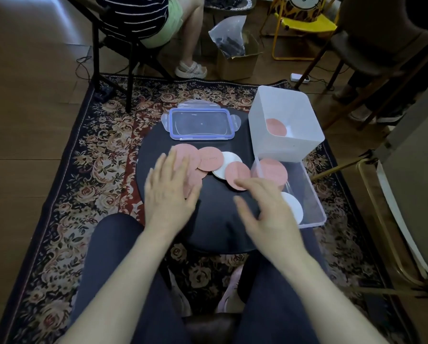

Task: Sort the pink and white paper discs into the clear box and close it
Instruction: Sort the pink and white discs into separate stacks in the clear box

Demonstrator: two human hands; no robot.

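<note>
Both hands open, holding nothing: left hand (169, 188) flat over pink discs (209, 158) on table (215, 219), right hand (267, 212) beside clear box (307, 194) with pink and white discs inside.

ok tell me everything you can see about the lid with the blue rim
The lid is a rectangle of clear plastic with a blue rim running round its edge and clear latch flaps sticking out from its sides, all folded outward. It lies flat on the far part of the dark round table, off any box. It sits left of the tall frosted tub and just beyond the row of pink and white discs. Neither hand touches it, and nothing rests on it.
</note>
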